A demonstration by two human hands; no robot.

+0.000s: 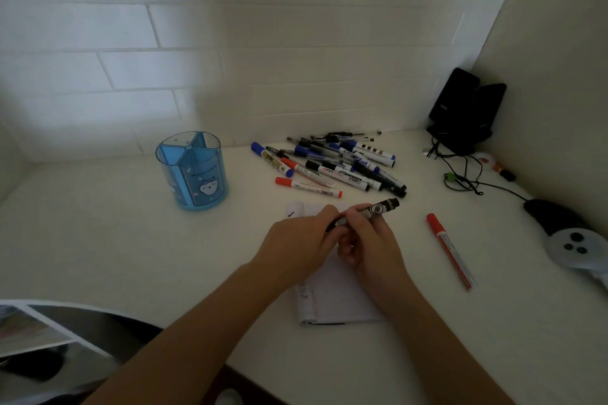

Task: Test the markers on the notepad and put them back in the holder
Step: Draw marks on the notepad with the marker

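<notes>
Open desk (98, 240) separates the blue holder (192, 171) from the notepad (342, 299); above it, left hand (296, 242) and right hand (373, 242) both grip a black marker (378, 209).

1. A white desk top (98, 240) fills the middle of the view, set into a corner
2. A white wall with a brick-like pattern (263, 43) stands behind it; a plain beige side wall (559, 43) closes the right
3. A pair of black box-shaped speakers (455, 99) stands upright in the far right corner
4. Thin black cables (460, 182) lie tangled in front of the speakers, held by a small green tie (450, 177)
5. A black computer mouse (549, 215) lies near the right edge, 1 cable running to it
6. A white rounded controller with 3 dark buttons (574, 246) touches the mouse's near side
7. A white frame (39, 316) shows at lower left, blurred
</notes>
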